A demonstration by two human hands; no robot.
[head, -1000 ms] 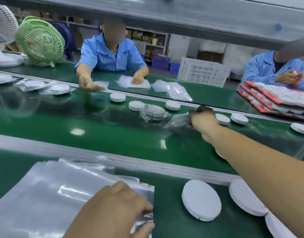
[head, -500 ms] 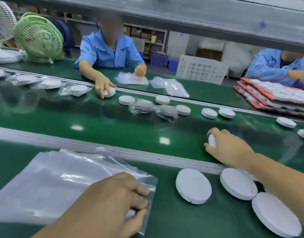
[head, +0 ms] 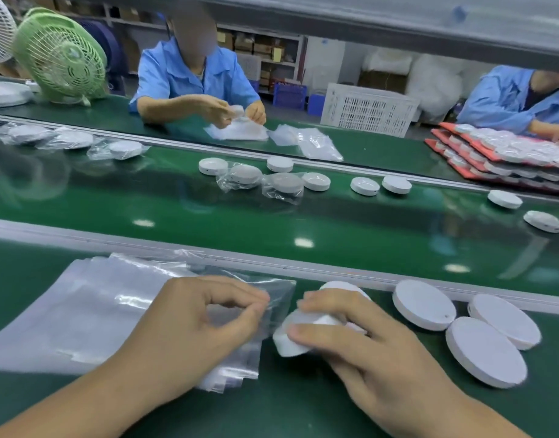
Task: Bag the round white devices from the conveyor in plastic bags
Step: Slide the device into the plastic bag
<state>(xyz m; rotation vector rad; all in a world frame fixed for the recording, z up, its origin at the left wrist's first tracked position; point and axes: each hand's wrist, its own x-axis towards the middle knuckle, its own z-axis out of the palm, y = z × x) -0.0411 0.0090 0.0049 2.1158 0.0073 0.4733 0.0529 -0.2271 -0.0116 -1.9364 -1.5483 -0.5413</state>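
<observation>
1. Hands first: the left hand (head: pixel 189 336) pinches the edge of the top plastic bag (head: pixel 281 295) between thumb and fingertips. The right hand (head: pixel 366 352) grips a round white device (head: pixel 290 341) just beside that edge.
2. Green conveyor belt (head: pixel 271 216) carries loose devices (head: pixel 213 165) and bagged devices (head: pixel 245 176) along its far side.
3. Stack of bags (head: pixel 66 317) lies on the near table (head: pixel 303 406), partly under the left hand.
4. Three spare devices (head: pixel 423 305) lie flat to the right of the right hand, close together.

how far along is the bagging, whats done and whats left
Done: bagged devices lie on the conveyor. In hand: the right hand grips a bare device beside the bag that the left hand pinches; it is not inside yet. Left: three bare devices near the right hand, plus loose devices on the conveyor.
</observation>
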